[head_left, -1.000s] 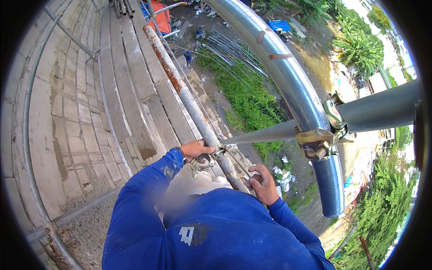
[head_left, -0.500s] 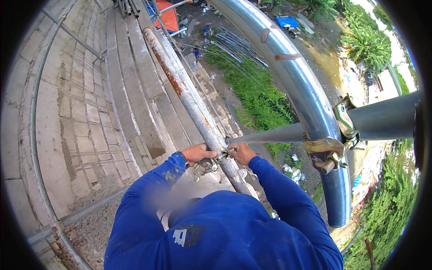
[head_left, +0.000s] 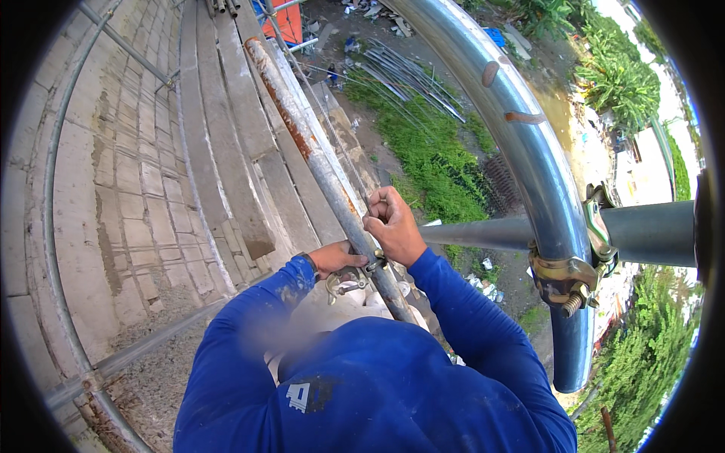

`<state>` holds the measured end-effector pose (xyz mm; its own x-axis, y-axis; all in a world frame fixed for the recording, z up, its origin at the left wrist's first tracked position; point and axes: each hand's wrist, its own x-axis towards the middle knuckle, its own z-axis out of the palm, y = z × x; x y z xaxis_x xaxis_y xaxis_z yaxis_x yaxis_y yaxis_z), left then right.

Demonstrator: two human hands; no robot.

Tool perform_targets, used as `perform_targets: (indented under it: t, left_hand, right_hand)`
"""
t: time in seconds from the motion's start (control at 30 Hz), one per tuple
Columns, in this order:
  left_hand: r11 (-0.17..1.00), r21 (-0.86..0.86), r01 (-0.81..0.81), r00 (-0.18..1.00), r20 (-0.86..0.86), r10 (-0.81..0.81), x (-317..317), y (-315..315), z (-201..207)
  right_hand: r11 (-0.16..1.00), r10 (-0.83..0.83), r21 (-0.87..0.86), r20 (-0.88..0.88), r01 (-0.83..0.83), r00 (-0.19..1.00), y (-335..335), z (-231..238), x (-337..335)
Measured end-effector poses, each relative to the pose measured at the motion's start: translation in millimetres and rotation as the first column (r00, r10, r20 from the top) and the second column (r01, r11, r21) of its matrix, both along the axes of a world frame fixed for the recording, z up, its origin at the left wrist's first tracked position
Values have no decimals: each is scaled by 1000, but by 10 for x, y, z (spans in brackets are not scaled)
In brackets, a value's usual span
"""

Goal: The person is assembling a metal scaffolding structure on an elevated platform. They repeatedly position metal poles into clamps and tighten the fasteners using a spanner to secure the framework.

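Note:
A rusty, paint-flecked scaffold pipe (head_left: 302, 140) runs slantwise in front of me. Around its lower part sits a metal scaffold clamp (head_left: 349, 285), one half of it hanging out to the left of the pipe. My left hand (head_left: 337, 259) is closed on this clamp, thumb laid along its upper edge beside the bolt. Just above and to the right of the clamp, my right hand (head_left: 396, 229) is raised off it with fingers curled into a pinch by the pipe's right side. Whatever may be between those fingertips is hidden.
On the right, a thick shiny pipe (head_left: 540, 147) is coupled by a brass-coloured clamp (head_left: 560, 273) to a grey crossing pipe (head_left: 483, 233). Wooden planks (head_left: 249, 136) and a block wall (head_left: 136, 189) lie left. Far below are grass (head_left: 423, 143) and stacked metal lengths (head_left: 400, 72).
My right hand has lifted from the clamp's bolt, moving up along the pipe with fingers curled. The left hand stays on the clamp. The view has shifted slightly.

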<state>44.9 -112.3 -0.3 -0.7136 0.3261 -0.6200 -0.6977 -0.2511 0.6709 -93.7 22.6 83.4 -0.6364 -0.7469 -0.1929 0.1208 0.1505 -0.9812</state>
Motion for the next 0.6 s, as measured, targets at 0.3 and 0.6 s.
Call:
perform_targets:
  t: [0.3, 0.6]
  left_hand:
    - [1000, 10, 25, 1000, 16, -26, -40, 3, -91]
    - [1000, 9, 17, 998, 55, -18, -39, -27, -102]
  right_hand:
    - [979, 42, 195, -477, 59, 878, 1386, 622, 545]
    - [904, 131, 401, 68, -147, 989, 2061, -164, 611]
